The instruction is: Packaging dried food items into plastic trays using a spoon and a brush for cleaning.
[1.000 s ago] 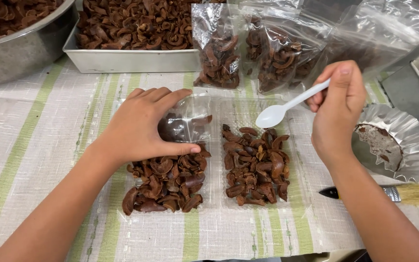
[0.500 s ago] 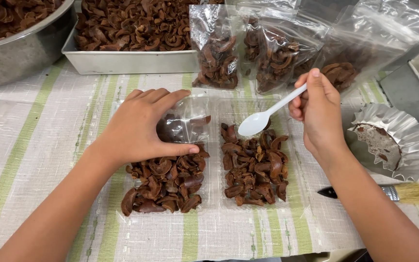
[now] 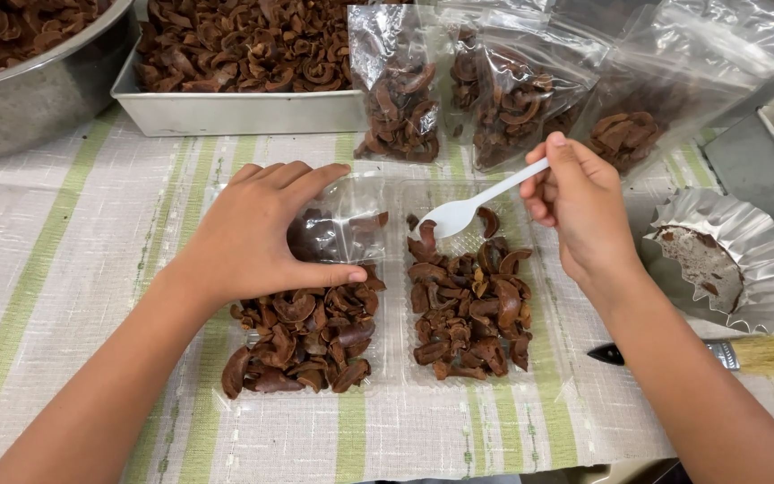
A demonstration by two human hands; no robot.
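Head view: clear bags [image 3: 512, 81] hold brown pieces, apparently sealed.

The spoon [image 3: 472, 204] is white, the dried pieces [image 3: 468, 314] reddish-brown, the cloth [image 3: 64, 233] cream with green stripes, the foil cup [image 3: 763, 260] silver.

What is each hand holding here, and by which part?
The right hand holds a white plastic spoon by its handle end. The left hand grips nothing; it rests on the clear tray.
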